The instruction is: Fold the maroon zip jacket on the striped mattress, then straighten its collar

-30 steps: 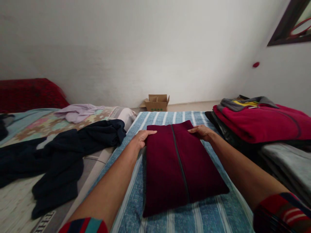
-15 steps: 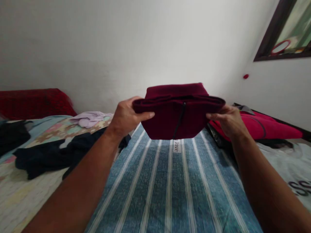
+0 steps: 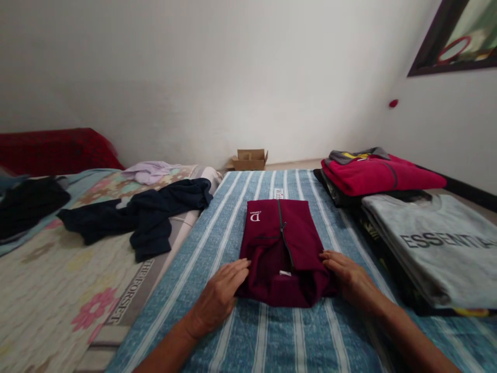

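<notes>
A folded maroon zip-up jacket (image 3: pixel 267 243) lies flat on the blue striped sheet (image 3: pixel 202 290), its collar end toward me. Its dark zipper runs down the middle, partly undone near the collar, and a white letter D is printed at the far left. My left hand (image 3: pixel 221 290) rests along the jacket's left side, fingers stretched out and touching the cloth. On the opposite edge, the fingertips of my right hand (image 3: pixel 349 274) touch the fabric, also extended. Neither hand grips the jacket.
Stacks of folded clothes stand at right, topped by a red jacket (image 3: pixel 373 173) and a grey printed shirt (image 3: pixel 430 243). Dark blue clothing (image 3: pixel 151 212) and a lilac cloth (image 3: pixel 149 171) lie on the floral bedding at left. A cardboard box (image 3: pixel 249 160) sits by the wall.
The maroon jacket has come down from mid-air, where both hands gripped its sides, onto the striped sheet. Both hands have let go and now lie against its edges.
</notes>
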A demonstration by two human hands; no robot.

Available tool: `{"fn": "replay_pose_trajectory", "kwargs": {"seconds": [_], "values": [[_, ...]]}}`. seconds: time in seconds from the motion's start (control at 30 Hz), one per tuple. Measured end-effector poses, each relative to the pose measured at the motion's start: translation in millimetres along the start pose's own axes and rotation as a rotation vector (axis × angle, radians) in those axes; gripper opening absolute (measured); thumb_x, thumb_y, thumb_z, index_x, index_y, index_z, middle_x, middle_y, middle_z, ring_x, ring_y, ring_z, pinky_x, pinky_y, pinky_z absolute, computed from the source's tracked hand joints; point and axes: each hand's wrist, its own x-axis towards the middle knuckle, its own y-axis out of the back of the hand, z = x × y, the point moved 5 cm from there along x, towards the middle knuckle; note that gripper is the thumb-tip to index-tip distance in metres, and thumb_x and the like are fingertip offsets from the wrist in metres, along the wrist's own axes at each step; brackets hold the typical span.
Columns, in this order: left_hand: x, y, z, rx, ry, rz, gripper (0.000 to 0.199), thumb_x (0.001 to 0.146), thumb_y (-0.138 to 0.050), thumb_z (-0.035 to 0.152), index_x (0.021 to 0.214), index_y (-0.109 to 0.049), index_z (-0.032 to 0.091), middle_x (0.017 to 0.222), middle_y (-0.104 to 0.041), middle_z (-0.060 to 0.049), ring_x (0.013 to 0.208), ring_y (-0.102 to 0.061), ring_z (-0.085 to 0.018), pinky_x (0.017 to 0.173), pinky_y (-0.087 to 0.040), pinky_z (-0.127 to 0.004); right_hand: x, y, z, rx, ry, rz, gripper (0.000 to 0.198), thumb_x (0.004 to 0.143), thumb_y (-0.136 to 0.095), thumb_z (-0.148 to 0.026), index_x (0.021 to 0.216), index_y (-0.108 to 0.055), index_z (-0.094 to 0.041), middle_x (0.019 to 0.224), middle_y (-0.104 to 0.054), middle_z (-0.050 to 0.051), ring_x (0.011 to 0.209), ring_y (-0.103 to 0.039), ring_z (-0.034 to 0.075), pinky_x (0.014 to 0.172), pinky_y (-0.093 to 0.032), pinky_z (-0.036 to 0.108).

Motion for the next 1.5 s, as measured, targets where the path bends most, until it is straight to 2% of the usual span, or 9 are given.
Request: {"fn": "replay_pose_trajectory", "kwargs": {"seconds": [0.17,0.3,0.4,0.53,0.7,0.83,1.1,1.3,1.5], "values": [[3.3,19.4,-0.2,-0.037,0.098,0.007,0.054,0.073,-0.033,-0.001,0.119,-0.051,0.018,0.122,-0.06,-0.01,0.117,-0.053,-0.018,0.097,-0.048,-0.036,-1.8,16.5,-13.6,-0.005,-0.108,0.032,0.042,0.076,-0.036,-0.003,0.107,-0.058,-0.021,0.12,-0.059,0.009,0.11,-0.056,0.021,0.093,-0.047,0.04],[15.6,32.5,9.1,-0.061,0.216,0.133,0.042,0.079,-0.036,0.003,0.109,-0.057,0.022,0.113,-0.065,-0.007,0.107,-0.06,-0.018,0.092,-0.051,-0.033,5.5,30.3,-37.5,0.115,-0.166,0.131,0.029,0.084,-0.044,-0.017,0.11,-0.055,-0.022,0.108,-0.062,0.008,0.101,-0.059,0.02,0.087,-0.05,0.036],[38.9,32.3,29.2,-0.07,0.148,0.157,0.032,0.084,-0.041,0.007,0.107,-0.058,0.022,0.109,-0.066,-0.007,0.104,-0.06,-0.018,0.092,-0.05,-0.033,21.2,30.9,-55.3,0.07,-0.179,0.109,0.034,0.083,-0.053,-0.025,0.116,-0.053,-0.021,0.107,-0.061,0.009,0.096,-0.059,0.022,0.081,-0.05,0.035],[81.0,15.2,47.9,-0.086,0.025,0.054,0.033,0.084,-0.04,0.005,0.11,-0.057,0.016,0.109,-0.065,-0.009,0.106,-0.058,-0.018,0.095,-0.048,-0.035,37.9,23.3,-66.5,-0.06,-0.228,0.063,0.032,0.078,-0.058,-0.023,0.11,-0.059,-0.02,0.097,-0.062,0.009,0.089,-0.058,0.024,0.075,-0.049,0.036],[132.6,-16.6,36.6,-0.167,0.009,-0.235,0.042,0.072,-0.047,0.002,0.109,-0.059,0.017,0.117,-0.061,-0.009,0.113,-0.051,-0.021,0.099,-0.041,-0.038,45.5,18.7,-57.8,0.019,-0.342,0.091,0.021,0.086,-0.046,-0.028,0.089,-0.066,-0.021,0.08,-0.062,0.005,0.076,-0.058,0.02,0.068,-0.044,0.029],[162.5,-31.4,19.9,-0.331,0.123,-0.46,0.022,0.075,-0.05,0.011,0.085,-0.067,0.02,0.084,-0.068,-0.003,0.086,-0.06,-0.019,0.082,-0.044,-0.028,48.3,14.7,-37.0,0.378,-0.543,0.123,0.027,0.085,-0.045,-0.034,0.079,-0.067,-0.02,0.075,-0.066,0.003,0.072,-0.06,0.018,0.065,-0.043,0.027],[190.9,-48.6,0.8,-0.678,0.358,-0.54,0.013,0.071,-0.055,0.024,0.071,-0.064,0.016,0.057,-0.052,0.003,0.051,-0.047,-0.01,0.049,-0.039,-0.019,47.7,3.6,-15.7,1.065,-0.93,0.221,0.023,0.066,-0.063,-0.039,0.077,-0.059,-0.019,0.059,-0.056,-0.003,0.044,-0.043,0.009,0.041,-0.029,0.021],[191.5,-64.0,-4.3,-0.821,0.605,-0.503,0.012,0.063,-0.06,0.021,0.072,-0.062,0.015,0.058,-0.05,0.003,0.049,-0.044,-0.009,0.039,-0.036,-0.019,44.2,-1.4,-10.2,1.069,-1.025,0.244,0.024,0.066,-0.06,-0.039,0.076,-0.053,-0.02,0.047,-0.039,-0.009,0.036,-0.029,0.006,0.036,-0.018,0.02],[191.8,-71.3,2.4,-0.741,0.752,-0.476,0.004,0.061,-0.053,0.011,0.061,-0.054,0.015,0.05,-0.04,0.005,0.045,-0.038,-0.008,0.039,-0.038,-0.019,43.7,-8.1,-3.1,0.852,-1.003,0.251,0.025,0.072,-0.056,-0.037,0.088,-0.055,-0.018,0.055,-0.051,-0.003,0.044,-0.041,0.01,0.04,-0.027,0.022]]}}
